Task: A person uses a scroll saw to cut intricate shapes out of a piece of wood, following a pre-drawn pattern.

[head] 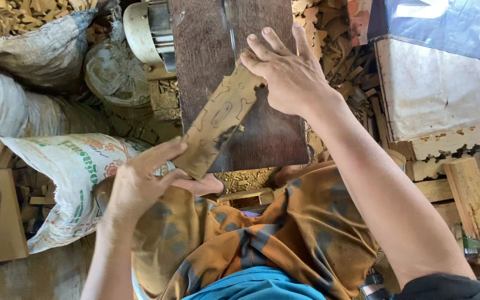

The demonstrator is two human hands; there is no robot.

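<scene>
Two hands steady a plank (218, 119) on the bench (273, 133): left fingers (165, 153) grip its near end, right hand (287, 72) presses flat, fingers spread.

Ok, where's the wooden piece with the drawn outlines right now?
Centre of the head view: the wooden piece lies slanted on the dark saw table, between left hand and right hand.

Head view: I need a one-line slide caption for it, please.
Two bare hands, left hand and right hand, hold a marked wooden strip on a dark saw table at the blade.
</scene>
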